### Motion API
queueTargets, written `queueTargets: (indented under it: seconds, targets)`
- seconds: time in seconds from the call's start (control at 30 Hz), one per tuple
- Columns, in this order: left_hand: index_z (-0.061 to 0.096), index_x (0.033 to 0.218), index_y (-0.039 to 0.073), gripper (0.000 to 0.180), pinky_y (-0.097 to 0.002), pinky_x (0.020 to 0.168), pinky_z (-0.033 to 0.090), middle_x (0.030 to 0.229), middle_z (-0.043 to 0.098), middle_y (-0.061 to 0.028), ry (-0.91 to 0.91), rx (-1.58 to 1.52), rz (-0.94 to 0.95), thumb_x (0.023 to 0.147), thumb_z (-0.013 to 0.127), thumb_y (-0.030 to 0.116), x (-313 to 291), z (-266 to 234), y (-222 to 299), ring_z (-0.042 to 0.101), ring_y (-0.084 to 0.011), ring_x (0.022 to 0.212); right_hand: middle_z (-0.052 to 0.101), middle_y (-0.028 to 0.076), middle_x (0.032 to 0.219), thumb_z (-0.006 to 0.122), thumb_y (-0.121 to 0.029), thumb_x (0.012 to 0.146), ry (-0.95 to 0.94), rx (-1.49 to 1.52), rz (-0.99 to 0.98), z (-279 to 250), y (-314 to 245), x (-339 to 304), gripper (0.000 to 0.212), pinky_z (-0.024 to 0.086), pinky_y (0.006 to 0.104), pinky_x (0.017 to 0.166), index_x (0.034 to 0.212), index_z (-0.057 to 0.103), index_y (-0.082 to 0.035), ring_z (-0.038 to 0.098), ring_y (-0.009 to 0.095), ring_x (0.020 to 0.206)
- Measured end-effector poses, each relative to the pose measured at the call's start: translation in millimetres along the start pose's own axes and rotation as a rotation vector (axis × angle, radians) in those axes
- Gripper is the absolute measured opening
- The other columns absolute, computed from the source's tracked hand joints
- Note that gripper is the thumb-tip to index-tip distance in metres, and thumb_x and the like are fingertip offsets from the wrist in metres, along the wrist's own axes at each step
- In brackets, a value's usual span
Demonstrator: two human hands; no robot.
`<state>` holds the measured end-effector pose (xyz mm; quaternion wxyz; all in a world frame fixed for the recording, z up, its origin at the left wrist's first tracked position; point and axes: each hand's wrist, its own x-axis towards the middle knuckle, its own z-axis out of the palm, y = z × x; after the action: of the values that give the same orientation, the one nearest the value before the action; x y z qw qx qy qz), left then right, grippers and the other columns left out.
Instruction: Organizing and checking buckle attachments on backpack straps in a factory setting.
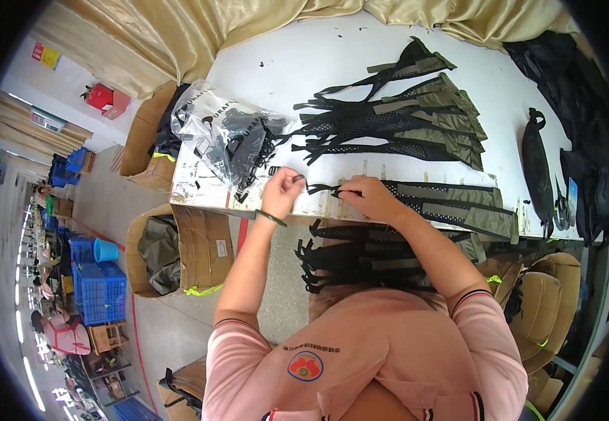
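Observation:
Above the near edge of the table, my left hand point(283, 191) pinches a small black piece point(299, 178), too small to make out fully. Just right of it, my right hand point(366, 198) is closed on a thin black strap point(320, 189), whose free end points at my left hand. The strap belongs to an olive-and-black mesh panel point(452, 199) lying along the table edge under my right wrist. Beside my left hand lies a clear plastic bag point(210, 116) of black plastic pieces, several of them spilled point(248, 172) at its mouth.
Several similar panels point(417, 116) lie fanned on the white table point(290, 59); more strapped pieces point(364, 256) hang or rest against my lap. A long black padded piece point(536, 168) and scissors point(565, 210) lie right. Cardboard boxes point(206, 245) stand left, below the table.

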<state>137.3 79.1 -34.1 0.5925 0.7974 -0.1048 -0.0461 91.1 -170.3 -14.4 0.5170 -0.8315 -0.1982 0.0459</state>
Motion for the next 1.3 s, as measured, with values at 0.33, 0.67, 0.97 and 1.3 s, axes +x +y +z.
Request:
queueTargets:
  seconds: [0.33, 0.67, 0.97, 1.3]
  targets:
    - [0.057, 0.097, 0.003, 0.014, -0.0224, 0.067, 0.049, 0.089, 0.063, -0.0048, -0.228, -0.712, -0.228, 0.085, 0.058, -0.004, -60, 59, 46, 0.062, -0.0139, 0.075, 0.064, 0.004, 0.077, 0.062, -0.009, 0.086, -0.155, 0.618, 0.391, -30, -20, -21, 0.017, 0.045, 0.0218, 0.063, 0.096, 0.066, 0.003, 0.057, 0.009, 0.066]
    - [0.056, 0.103, 0.003, 0.021, -0.0232, 0.069, 0.046, 0.095, 0.060, -0.0058, -0.331, -0.850, -0.214, 0.085, 0.057, -0.006, -61, 65, 56, 0.058, -0.0128, 0.077, 0.066, 0.006, 0.082, 0.060, -0.008, 0.088, -0.231, 0.639, 0.364, -37, -21, -37, 0.017, 0.048, 0.0233, 0.067, 0.099, 0.065, 0.004, 0.059, 0.011, 0.069]
    - [0.057, 0.118, 0.003, 0.029, -0.0222, 0.069, 0.045, 0.095, 0.058, -0.0019, -0.369, -0.948, -0.290, 0.089, 0.055, 0.001, -57, 74, 62, 0.055, -0.0095, 0.077, 0.065, 0.003, 0.083, 0.059, -0.011, 0.088, -0.272, 0.572, 0.250, -36, -37, -42, 0.015, 0.048, 0.0231, 0.067, 0.096, 0.066, 0.001, 0.058, 0.009, 0.071]
    - [0.059, 0.112, 0.004, 0.023, -0.0190, 0.062, 0.042, 0.089, 0.059, 0.0007, -0.191, -0.890, -0.307, 0.088, 0.057, 0.003, -62, 92, 60, 0.052, -0.0065, 0.073, 0.057, 0.013, 0.072, 0.062, -0.007, 0.077, 0.019, -0.116, -0.176, -28, -42, -50, 0.007, 0.045, 0.0354, 0.061, 0.081, 0.060, -0.001, 0.057, 0.029, 0.067]
